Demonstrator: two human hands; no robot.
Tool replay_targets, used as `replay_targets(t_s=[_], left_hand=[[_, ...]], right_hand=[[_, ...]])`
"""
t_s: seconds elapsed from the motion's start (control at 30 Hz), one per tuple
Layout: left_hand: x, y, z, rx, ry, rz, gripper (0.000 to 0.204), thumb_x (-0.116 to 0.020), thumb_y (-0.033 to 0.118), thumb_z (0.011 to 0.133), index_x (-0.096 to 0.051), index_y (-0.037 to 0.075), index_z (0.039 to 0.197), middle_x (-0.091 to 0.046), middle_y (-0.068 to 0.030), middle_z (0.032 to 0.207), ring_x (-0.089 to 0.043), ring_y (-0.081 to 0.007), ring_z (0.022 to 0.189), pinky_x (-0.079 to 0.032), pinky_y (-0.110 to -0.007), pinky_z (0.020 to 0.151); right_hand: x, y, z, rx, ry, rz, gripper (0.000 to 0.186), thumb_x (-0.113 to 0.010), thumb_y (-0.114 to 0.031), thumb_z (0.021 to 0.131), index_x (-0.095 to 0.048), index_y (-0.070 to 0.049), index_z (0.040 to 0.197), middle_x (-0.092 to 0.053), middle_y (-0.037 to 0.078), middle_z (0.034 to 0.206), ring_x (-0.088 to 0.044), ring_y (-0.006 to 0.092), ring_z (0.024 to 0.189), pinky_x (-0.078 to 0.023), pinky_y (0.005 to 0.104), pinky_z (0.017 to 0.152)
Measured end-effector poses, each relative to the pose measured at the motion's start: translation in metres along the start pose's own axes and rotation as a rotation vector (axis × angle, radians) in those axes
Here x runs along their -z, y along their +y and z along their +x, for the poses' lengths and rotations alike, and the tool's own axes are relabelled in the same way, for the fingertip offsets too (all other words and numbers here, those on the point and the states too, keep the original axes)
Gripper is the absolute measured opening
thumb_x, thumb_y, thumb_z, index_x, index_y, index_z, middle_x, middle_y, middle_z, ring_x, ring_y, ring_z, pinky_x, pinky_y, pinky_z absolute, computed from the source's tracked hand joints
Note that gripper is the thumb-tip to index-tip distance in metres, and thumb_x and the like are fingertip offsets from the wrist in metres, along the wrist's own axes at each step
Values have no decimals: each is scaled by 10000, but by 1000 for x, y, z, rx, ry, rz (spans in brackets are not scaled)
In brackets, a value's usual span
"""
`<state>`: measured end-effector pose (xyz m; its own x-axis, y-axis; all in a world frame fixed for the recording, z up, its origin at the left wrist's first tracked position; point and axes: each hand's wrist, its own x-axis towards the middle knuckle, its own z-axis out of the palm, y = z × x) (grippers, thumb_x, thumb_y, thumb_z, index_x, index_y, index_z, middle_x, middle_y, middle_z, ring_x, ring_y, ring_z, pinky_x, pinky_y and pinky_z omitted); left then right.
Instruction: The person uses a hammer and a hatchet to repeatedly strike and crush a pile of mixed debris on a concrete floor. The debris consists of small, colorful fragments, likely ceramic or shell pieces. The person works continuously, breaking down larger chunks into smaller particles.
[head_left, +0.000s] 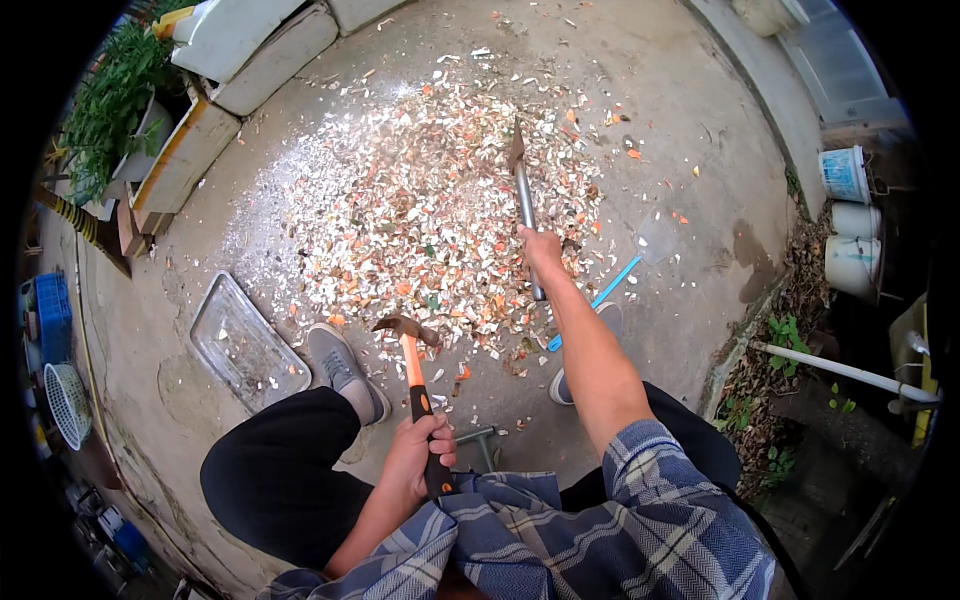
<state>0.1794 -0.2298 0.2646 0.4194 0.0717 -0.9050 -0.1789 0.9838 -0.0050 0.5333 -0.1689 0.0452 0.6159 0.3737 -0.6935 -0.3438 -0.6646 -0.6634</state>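
My left hand [420,450] is wrapped round the black grip of a claw hammer [414,365]. Its orange shaft points away from me, and the rusty head sits over the near edge of a pile of broken, shell-like pieces [400,215], mostly white with some orange. My right arm reaches out over the pile's right side. In that right hand [542,252] is a tool with a grey metal tube handle [525,195] and a rusty, pointed blade [516,148] at its far end. The blade lies against the pieces; whether it digs in, I cannot tell.
A shallow metal tray [225,335] lies left of my shoe [345,365]. A blue-handled fly swatter [620,283] rests on the concrete at the right. White foam boxes [275,65] and a leafy plant [115,105] stand far left. Buckets [853,262] line the right side.
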Motion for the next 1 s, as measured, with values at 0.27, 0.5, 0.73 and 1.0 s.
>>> replay_targets(t_s=[0.27,0.5,0.73,1.0], left_hand=[[5,0,1,13,24,21,173,-564,90,1005,-440,120,889,-444,39,723,-436,-54,552,-405,-256,465],[-2,-3,8,48,55,15,125,-578,81,990,-476,104,922,-445,37,713,-441,-53,534,-416,-250,454],[3,1,8,20,73,30,112,-584,80,984,-484,90,935,-475,17,740,-457,-56,543,-431,-255,460],[3,2,10,24,93,34,120,-581,71,979,-475,92,927,-453,21,737,-438,-55,540,-419,-259,455]], right_hand=[[2,-18,-20,240,-42,114,460,-662,-405,992,-520,-97,681,-476,2,554,-433,127,390,-350,326,370],[-14,23,19,476,153,-203,564,-676,-473,951,-655,15,669,-604,83,614,-558,197,548,-444,416,565],[-19,-18,7,64,5,83,498,-719,-398,939,-651,31,695,-617,108,631,-543,189,518,-424,423,509],[-13,-44,-19,514,-23,146,452,-678,-426,986,-556,-83,718,-492,-3,587,-434,100,411,-360,294,371]])
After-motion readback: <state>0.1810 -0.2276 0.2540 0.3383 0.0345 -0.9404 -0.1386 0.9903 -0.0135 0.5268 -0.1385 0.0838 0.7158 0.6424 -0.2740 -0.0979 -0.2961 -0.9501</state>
